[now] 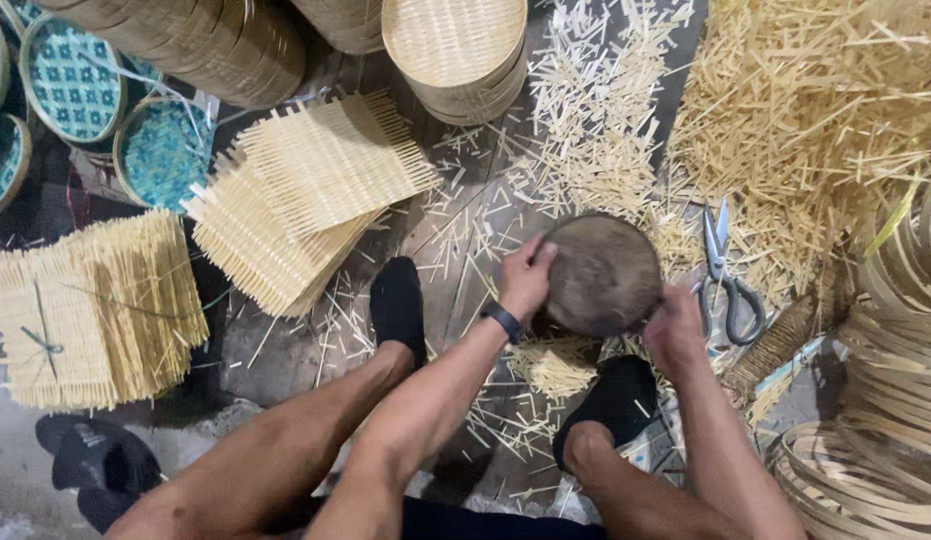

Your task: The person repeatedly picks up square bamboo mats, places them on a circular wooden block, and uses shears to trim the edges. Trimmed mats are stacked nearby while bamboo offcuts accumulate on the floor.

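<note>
Nearest the camera: two bare legs, feet in black socks point(398, 300), planted on a wooden floor point(455, 240) littered with bamboo offcuts.

Left hand point(526, 277): black wristband point(503, 321) on the wrist. Fingers curled over the left rim of a round brown disc point(605, 275), gripping it.

Right hand point(673, 326): at the disc's lower right edge, blurred. Fingers appear closed against the rim; the exact grip cannot be told.

Disc: held between both hands, above the floor between the two feet, face tilted toward the camera. A small heap of strips point(557, 365) lies directly beneath it.

Just right of the disc: scissors point(723, 275) lying flat on the floor, blades pointing away, touching neither hand.

Near right: stacked bamboo hoops point(890, 400), running up the right edge.

Near left: a black shoe point(95, 460) on the floor, and a tied bundle of woven mats point(95, 310).

Middle left: a fanned stack of square woven mats point(305, 190), loose ends sticking out on all sides.

Far right: a large pile of pale strips point(815, 110), spreading toward the centre.

Far centre: a stack of finished round trays point(455, 50).

Far left: more stacked round trays point(205, 40) leaning over, and beside them trays with teal patterned linings point(70, 80).
</note>
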